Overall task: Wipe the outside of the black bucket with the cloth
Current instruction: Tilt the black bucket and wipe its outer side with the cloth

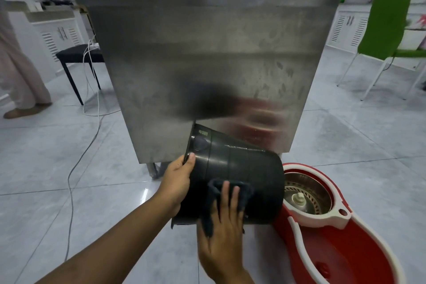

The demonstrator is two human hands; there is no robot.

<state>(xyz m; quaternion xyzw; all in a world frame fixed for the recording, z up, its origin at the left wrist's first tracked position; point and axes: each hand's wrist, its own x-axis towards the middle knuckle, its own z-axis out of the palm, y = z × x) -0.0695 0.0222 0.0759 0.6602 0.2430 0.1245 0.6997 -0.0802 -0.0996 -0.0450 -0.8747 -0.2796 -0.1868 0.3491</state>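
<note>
Clearly the black bucket (235,177) is held tipped on its side in the lower middle of the frame, off the floor, at the near edge of the steel table (207,53), so that its curved outer wall faces up toward the person and can be reached all round. Its mouth points toward the left of the frame and its base toward the right, just beside the red mop bucket (327,233) on the floor at lower right; whether the two touch I cannot tell.

The left hand (177,182) is closed on the bucket's rim, thumb hooked over the edge and fingers out of sight behind it, which I judge steadies the bucket and lets it be turned as the wiping goes on. The right hand (223,226) lies flat with fingers spread, pressing the dark cloth (214,205) against the bucket's side; it grips nothing, only pins the cloth to the wall. The cloth bunches around the fingertips and hangs down at the wrist side.

As for the bucket itself, it is matte black plastic, tapering toward the base, with a ridged band near the rim, a round handle boss and a small green label. A faint sheen along its top edge suggests dampness.
</note>
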